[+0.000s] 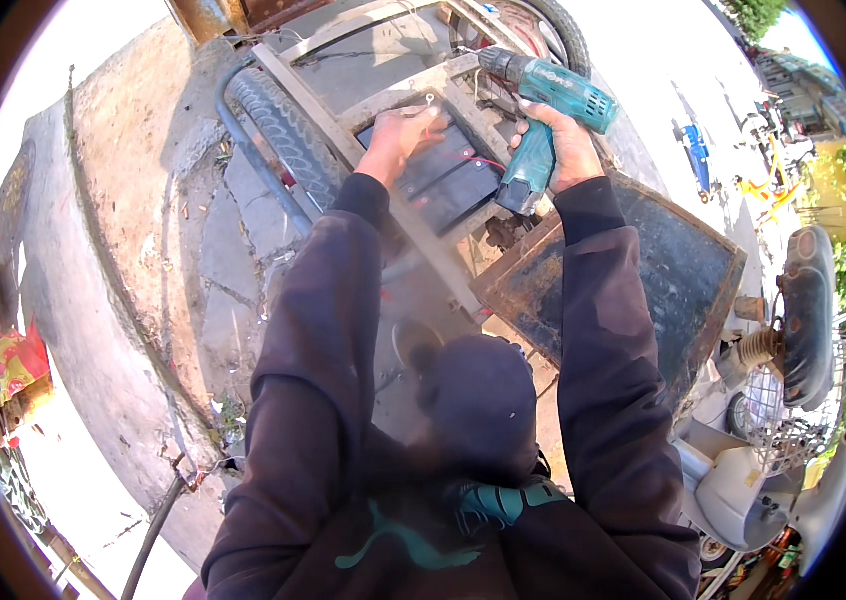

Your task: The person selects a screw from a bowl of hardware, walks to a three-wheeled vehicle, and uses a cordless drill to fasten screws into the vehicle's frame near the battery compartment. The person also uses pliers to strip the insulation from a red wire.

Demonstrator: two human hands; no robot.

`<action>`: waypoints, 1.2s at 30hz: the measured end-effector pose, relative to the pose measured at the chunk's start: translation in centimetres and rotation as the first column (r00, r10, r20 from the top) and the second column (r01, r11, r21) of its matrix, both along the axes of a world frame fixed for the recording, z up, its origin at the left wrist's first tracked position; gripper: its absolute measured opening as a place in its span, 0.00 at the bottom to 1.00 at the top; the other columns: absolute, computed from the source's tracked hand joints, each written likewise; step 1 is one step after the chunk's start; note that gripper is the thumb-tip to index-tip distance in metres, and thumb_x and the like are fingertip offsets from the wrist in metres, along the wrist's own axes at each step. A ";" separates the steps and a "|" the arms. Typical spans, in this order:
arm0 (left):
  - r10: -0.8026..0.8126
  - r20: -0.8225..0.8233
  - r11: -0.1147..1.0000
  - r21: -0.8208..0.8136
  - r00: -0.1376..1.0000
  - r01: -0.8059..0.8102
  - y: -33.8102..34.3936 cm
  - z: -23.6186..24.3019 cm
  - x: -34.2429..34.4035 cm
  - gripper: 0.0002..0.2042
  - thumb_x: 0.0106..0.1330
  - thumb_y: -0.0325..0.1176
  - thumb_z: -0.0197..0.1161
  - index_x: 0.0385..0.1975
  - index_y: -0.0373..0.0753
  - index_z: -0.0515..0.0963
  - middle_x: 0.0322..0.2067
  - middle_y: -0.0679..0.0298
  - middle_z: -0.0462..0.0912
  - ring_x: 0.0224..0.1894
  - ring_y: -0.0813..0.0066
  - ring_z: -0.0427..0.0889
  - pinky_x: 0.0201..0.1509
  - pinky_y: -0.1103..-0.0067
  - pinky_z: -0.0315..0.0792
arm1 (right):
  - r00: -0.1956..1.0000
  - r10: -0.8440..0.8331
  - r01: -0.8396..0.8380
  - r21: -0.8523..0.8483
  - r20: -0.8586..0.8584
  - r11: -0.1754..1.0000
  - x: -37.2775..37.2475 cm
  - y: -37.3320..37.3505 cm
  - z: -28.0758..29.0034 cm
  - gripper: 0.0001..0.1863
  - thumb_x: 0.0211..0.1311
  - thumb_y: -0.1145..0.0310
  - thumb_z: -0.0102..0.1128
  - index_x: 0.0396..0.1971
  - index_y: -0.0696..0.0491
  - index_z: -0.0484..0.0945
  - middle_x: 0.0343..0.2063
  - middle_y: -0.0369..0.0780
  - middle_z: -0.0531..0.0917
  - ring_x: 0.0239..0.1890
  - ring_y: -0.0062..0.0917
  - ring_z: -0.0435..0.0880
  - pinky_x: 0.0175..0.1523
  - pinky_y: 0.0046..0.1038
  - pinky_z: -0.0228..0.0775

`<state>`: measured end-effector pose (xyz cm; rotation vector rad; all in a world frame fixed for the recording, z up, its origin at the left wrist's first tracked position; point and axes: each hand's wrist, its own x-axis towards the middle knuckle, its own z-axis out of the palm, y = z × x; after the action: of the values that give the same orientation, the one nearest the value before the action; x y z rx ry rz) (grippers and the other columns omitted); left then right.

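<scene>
My right hand (571,150) is wrapped round the grip of a teal cordless drill (565,92). The drill's black chuck points to the upper left, over the metal frame. To the left, my left hand (401,140) is closed, thumb and fingers together. A small light ring-ended piece (430,99) sticks up at its fingertips; its exact kind is too small to tell. Just beneath both hands, black batteries (443,185) sit side by side inside the metal frame (413,225). A thin red wire (486,161) runs across their right side.
A tyre (283,135) lies along the frame's left, beside a blue-grey bent tube (253,150). A rusty-edged dark panel (648,275) extends under my right forearm. Another wheel (563,35) stands at the far end. A scooter with a black seat (807,315) is at the right.
</scene>
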<state>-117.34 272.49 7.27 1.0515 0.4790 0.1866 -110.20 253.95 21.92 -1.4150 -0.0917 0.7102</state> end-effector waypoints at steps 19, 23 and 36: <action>0.125 -0.160 0.991 -0.020 0.979 -0.129 -3.1 -6.7 3.4 0.15 0.68 0.36 0.62 0.48 0.33 0.80 0.35 0.61 0.85 0.26 0.77 0.81 0.22 0.83 0.63 | 0.946 0.301 -0.323 -0.318 -0.119 0.891 7.3 -1.6 -3.7 0.12 0.53 0.69 0.68 0.37 0.53 0.77 0.22 0.35 0.78 0.23 0.24 0.79 0.30 0.29 0.76; 0.143 -0.163 0.989 -0.005 0.976 -0.146 -3.2 -6.9 3.9 0.14 0.68 0.35 0.62 0.47 0.33 0.81 0.33 0.60 0.85 0.24 0.78 0.80 0.19 0.82 0.60 | 0.936 0.339 -0.351 -0.359 -0.100 0.865 8.1 -1.7 -5.2 0.16 0.51 0.66 0.70 0.38 0.54 0.77 0.25 0.36 0.79 0.24 0.23 0.79 0.31 0.28 0.76; 0.150 -0.191 0.989 0.032 0.970 -0.147 -3.1 -6.5 3.9 0.14 0.67 0.34 0.62 0.46 0.32 0.81 0.35 0.60 0.86 0.26 0.77 0.82 0.22 0.83 0.66 | 0.909 0.416 -0.363 -0.444 0.025 0.819 7.9 -0.9 -7.0 0.17 0.50 0.67 0.69 0.41 0.54 0.78 0.27 0.38 0.80 0.22 0.27 0.81 0.27 0.30 0.76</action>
<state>-113.48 269.42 0.73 1.0563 0.7337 0.2228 -102.27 253.09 14.88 -1.8961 -0.3478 1.0283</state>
